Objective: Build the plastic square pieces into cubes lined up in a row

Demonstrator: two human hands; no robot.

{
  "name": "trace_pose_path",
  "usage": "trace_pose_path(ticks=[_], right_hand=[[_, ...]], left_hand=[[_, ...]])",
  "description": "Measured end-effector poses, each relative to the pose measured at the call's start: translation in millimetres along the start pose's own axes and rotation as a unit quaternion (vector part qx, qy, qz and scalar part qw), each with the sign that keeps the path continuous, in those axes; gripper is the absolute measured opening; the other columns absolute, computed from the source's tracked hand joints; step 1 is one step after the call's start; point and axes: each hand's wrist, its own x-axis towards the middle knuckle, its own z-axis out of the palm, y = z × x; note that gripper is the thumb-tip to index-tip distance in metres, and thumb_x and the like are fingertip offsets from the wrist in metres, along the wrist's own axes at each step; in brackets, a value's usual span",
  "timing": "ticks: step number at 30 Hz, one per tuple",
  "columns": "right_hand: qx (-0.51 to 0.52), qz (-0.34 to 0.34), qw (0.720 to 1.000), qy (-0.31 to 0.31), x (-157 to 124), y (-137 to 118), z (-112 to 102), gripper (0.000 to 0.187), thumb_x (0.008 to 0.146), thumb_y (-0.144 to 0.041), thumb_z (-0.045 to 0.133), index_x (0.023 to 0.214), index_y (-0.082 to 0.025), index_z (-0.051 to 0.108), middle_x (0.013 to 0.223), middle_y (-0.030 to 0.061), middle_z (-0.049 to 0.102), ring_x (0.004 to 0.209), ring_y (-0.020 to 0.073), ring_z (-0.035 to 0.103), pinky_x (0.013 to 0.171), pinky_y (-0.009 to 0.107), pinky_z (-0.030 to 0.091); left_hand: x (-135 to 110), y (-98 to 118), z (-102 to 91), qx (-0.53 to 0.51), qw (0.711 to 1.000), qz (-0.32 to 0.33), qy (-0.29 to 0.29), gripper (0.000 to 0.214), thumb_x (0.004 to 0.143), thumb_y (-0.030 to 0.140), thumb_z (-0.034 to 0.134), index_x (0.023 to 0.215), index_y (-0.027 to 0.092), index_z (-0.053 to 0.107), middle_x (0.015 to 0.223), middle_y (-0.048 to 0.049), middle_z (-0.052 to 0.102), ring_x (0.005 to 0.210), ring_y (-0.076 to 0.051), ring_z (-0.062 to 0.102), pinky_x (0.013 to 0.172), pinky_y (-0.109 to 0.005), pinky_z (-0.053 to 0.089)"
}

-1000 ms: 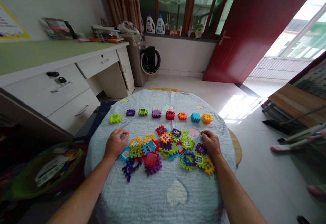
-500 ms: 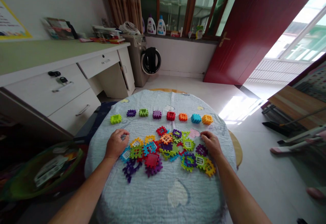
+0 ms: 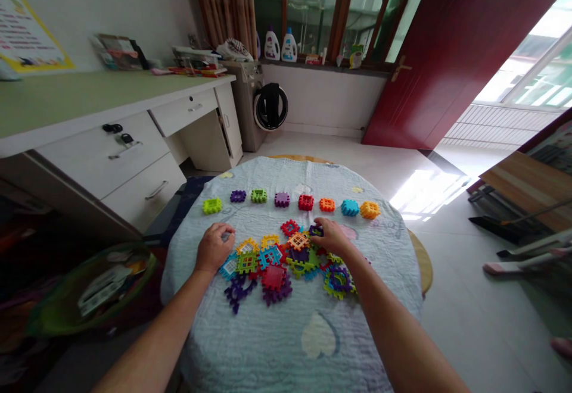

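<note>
Fingers, right hand [image 3: 333,238], have just reached a purple piece [image 3: 314,230] in the pile [image 3: 273,278], seemingly graspable; left hand [image 3: 213,247] curls alongside; grips unclear.

leftmost cube [image 3: 212,205]: lime | rightmost cube [image 3: 370,209]: yellow-orange | cloth [image 3: 254,345]: pale blue, heart-patterned | basket [image 3: 44,317]: probably green

Two hands [image 3: 215,247], one round table [image 3: 250,345], eight blocks [image 3: 306,202], one washing machine [image 3: 248,107], one red door [image 3: 447,53]; loose pieces [image 3: 273,278] overlap too much to count.

Two bare forearms [image 3: 154,321], bare hands [image 3: 215,248]
</note>
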Motion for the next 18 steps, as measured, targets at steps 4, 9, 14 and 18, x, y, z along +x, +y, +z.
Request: trace_pose_path(ticks=[4,9,14,18], right_hand=[[-0.004,0.010,1.000,-0.010,3,4,-2,0.053,0.070,-0.025,0.072,0.121,-0.018,0.060,0.108,0.0088,0.068,0.097,0.0223,0.061,0.086,0.031,0.042],[-0.028,0.017,0.999,0.024,-6,-10,-8,0.058,0.073,-0.028,0.069,0.129,-0.017,0.056,0.126,0.0150,0.056,0.110,0.0277,0.054,0.090,0.036,0.040],[-0.054,-0.072,0.996,-0.002,-20,-45,2,0.047,0.075,-0.048,0.069,0.112,-0.020,0.064,0.107,0.0113,0.063,0.103,0.0284,0.053,0.086,0.037,0.039],[-0.053,-0.055,0.996,0.039,-20,-49,10,0.022,0.085,-0.041,0.061,0.092,-0.021,0.067,0.094,0.0090,0.066,0.095,0.0243,0.055,0.083,0.034,0.038]], left_hand=[[0,-1,1.2,0.000,1.000,0.001,0.000,0.016,0.074,0.030,0.048,0.074,0.021,0.061,0.090,-0.0081,0.066,0.091,-0.024,0.063,0.092,-0.037,0.050],[0,-2,2.1,0.002,1.000,0.004,0.006,0.018,0.074,0.031,0.047,0.074,0.021,0.062,0.090,-0.0089,0.066,0.091,-0.026,0.063,0.092,-0.039,0.050],[0,-1,1.5,0.005,1.000,0.005,0.002,0.016,0.075,0.029,0.048,0.075,0.021,0.062,0.090,-0.0085,0.065,0.091,-0.025,0.063,0.092,-0.037,0.049],[0,-1,1.1,0.005,1.000,0.003,0.001,0.016,0.075,0.029,0.048,0.075,0.021,0.062,0.090,-0.0085,0.065,0.091,-0.025,0.063,0.091,-0.038,0.050]])
